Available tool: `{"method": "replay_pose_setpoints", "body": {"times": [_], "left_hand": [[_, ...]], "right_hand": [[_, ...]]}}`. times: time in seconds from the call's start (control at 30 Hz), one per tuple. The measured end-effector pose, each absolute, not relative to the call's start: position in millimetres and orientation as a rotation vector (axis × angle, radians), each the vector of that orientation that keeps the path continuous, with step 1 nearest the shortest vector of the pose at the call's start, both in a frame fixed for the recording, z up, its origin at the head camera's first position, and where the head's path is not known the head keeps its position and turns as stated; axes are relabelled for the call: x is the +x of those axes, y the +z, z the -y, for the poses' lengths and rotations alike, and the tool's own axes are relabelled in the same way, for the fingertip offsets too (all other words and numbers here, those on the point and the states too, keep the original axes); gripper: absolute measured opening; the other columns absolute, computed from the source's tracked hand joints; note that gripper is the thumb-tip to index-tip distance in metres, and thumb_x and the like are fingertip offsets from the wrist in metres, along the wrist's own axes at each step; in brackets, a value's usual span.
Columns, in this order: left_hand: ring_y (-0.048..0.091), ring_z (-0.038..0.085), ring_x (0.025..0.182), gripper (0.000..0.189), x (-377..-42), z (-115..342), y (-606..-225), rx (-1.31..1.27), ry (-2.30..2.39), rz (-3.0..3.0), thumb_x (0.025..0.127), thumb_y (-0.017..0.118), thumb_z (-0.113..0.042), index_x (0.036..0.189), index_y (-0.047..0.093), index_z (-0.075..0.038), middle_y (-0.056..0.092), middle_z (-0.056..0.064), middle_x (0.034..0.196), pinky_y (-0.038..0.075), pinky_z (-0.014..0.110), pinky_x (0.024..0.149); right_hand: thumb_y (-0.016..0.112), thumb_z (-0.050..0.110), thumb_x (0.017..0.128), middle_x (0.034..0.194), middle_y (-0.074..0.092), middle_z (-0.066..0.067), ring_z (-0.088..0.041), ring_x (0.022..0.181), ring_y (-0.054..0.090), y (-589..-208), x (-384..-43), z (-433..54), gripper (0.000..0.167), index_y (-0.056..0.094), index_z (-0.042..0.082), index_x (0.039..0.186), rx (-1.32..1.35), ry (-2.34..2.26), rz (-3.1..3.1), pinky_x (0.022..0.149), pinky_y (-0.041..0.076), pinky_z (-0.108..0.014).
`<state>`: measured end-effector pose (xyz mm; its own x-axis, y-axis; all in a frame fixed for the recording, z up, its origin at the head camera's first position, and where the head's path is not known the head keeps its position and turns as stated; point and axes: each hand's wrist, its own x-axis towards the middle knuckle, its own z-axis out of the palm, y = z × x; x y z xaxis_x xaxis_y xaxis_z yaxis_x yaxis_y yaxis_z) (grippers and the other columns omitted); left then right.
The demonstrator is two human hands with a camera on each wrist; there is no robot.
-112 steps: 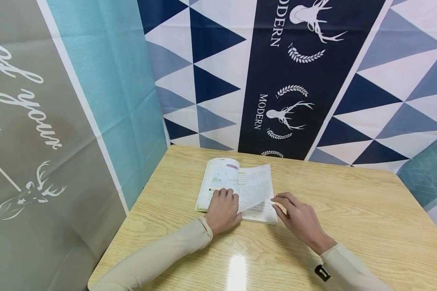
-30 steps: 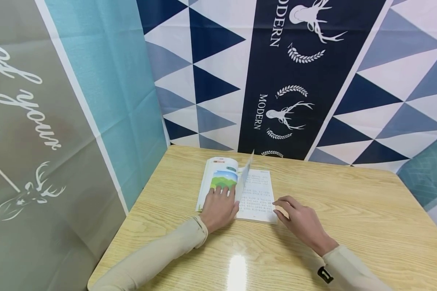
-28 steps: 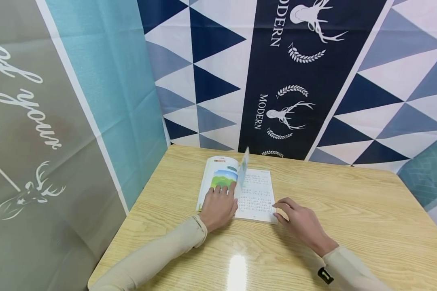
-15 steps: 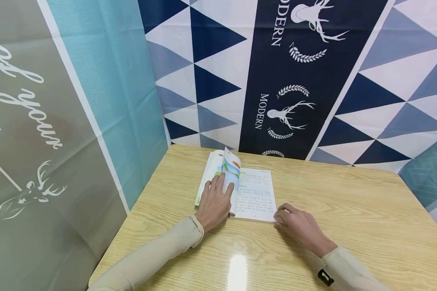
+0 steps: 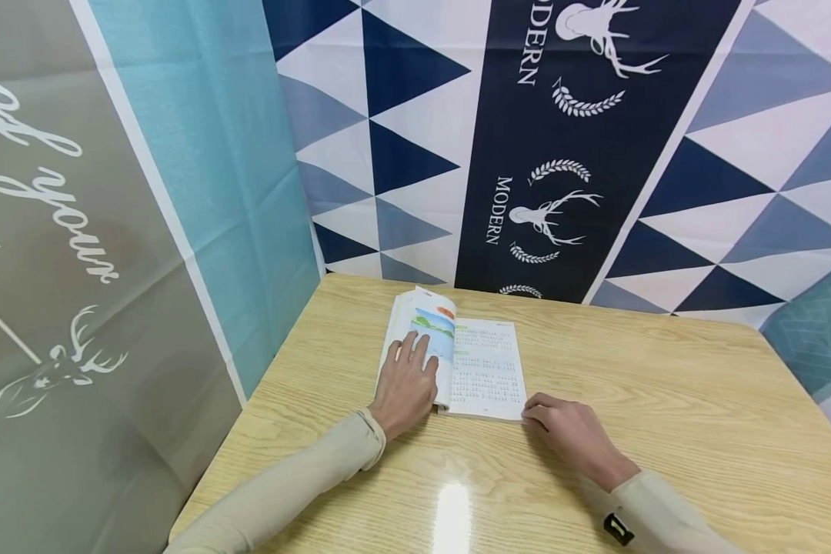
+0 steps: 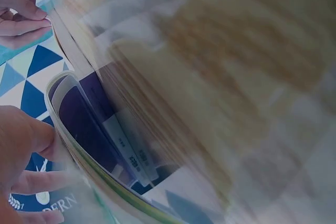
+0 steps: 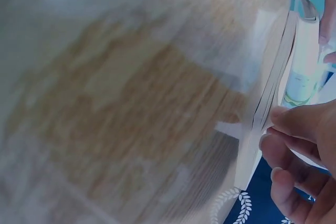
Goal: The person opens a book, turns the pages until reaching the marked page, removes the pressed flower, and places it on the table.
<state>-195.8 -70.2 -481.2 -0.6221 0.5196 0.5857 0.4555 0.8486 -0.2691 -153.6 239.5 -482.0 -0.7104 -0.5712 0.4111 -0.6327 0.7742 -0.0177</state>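
Note:
An open book (image 5: pixel 487 373) lies on the table, with a colourful landscape picture (image 5: pixel 435 323) on its left side and lines of small print on its right page. My left hand (image 5: pixel 406 385) rests on the left pages, fingers extended and slightly spread over the picture. At the lower right corner of the book, my right hand (image 5: pixel 573 437) pinches the page edge between thumb and fingertips. The right wrist view shows this pinch (image 7: pixel 275 124) close up, beside the stacked page edges. In the left wrist view, the left pages (image 6: pixel 92 166) curve up beside the left hand.
A light wood-grain table (image 5: pixel 665 385) carries the book, with a bright reflection (image 5: pixel 450 515) near its front. Behind it hangs a patterned cloth (image 5: pixel 415 154) with triangles and deer heads. A grey and turquoise cloth (image 5: pixel 249 185) borders the left side.
A raised page has swung over to the left and now lies under my left hand, which has shifted slightly left. The right hand has lowered onto the lower right page corner.

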Motion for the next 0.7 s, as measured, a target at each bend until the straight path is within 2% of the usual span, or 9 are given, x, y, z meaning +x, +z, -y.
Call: {"method": "replay_pose_setpoints", "body": {"times": [0.13,0.33,0.57,0.7], "left_hand": [[0.051,0.036,0.126,0.025,-196.7,69.8,-481.7,-0.715,0.127,2.352,0.091,0.058,-0.02,0.101,0.077,-0.01,0.061,0.018,0.129,0.045,0.05,0.101],[0.058,0.031,0.104,0.022,-197.4,69.5,-483.8,-0.776,0.075,2.341,0.092,0.056,-0.019,0.096,0.075,-0.009,0.064,0.013,0.109,0.05,0.041,0.082],[0.06,0.028,0.097,0.021,-197.2,68.0,-484.2,-0.815,0.009,2.345,0.093,0.058,-0.017,0.105,0.074,-0.009,0.065,0.01,0.102,0.053,0.038,0.081],[0.061,0.028,0.096,0.021,-197.0,67.4,-485.0,-0.818,0.01,2.346,0.093,0.06,-0.018,0.106,0.074,-0.01,0.066,0.01,0.103,0.054,0.039,0.08]], "right_hand": [[0.086,0.01,0.08,0.091,0.071,0.008,-0.011,0.07,0.068,-482.8,-154.0,-238.6,0.011,0.078,0.016,0.085,0.923,0.218,2.551,0.054,0.053,-0.031],[0.085,0.01,0.081,0.089,0.069,0.007,-0.008,0.063,0.063,-485.6,-154.6,-238.9,0.011,0.075,0.014,0.084,0.967,0.221,2.492,0.052,0.051,-0.027],[0.085,0.002,0.078,0.093,0.067,0.002,-0.007,0.057,0.056,-484.1,-155.6,-238.1,0.017,0.071,0.008,0.087,1.031,0.225,2.41,0.047,0.045,-0.024],[0.072,-0.007,0.079,0.096,0.064,0.0,-0.004,0.057,0.046,-482.5,-156.9,-239.7,0.019,0.064,0.009,0.085,1.077,0.249,2.363,0.045,0.038,-0.021]]}}
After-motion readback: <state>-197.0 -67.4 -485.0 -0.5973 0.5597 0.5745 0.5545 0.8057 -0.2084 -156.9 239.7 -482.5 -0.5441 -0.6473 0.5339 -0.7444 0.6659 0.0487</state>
